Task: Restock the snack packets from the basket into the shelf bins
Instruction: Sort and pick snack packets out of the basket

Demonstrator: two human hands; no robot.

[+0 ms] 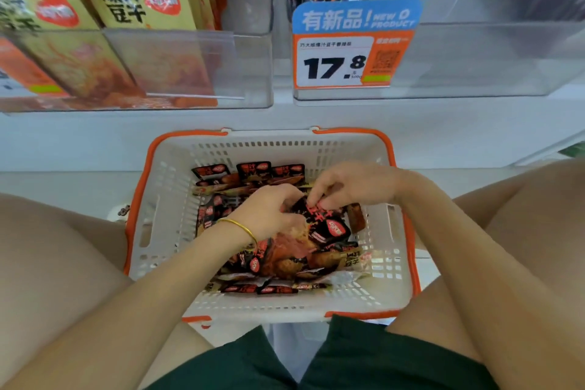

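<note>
My left hand [269,209] and right hand [354,187] both pinched one loose packet bunch [329,226]; stragglers could slip out before reaching the one-o'clock bin [474,79].

White shelf [95,136] bears left bin [253,73], right bin [474,66]

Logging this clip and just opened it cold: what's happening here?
A person crouches at a shelf over a white plastic basket with orange handles. Both the left hand and the right hand grip a bunch of small black-and-red snack packets inside it. The clear plastic shelf bin behind the 17.8 price tag looks nearly empty.
</note>
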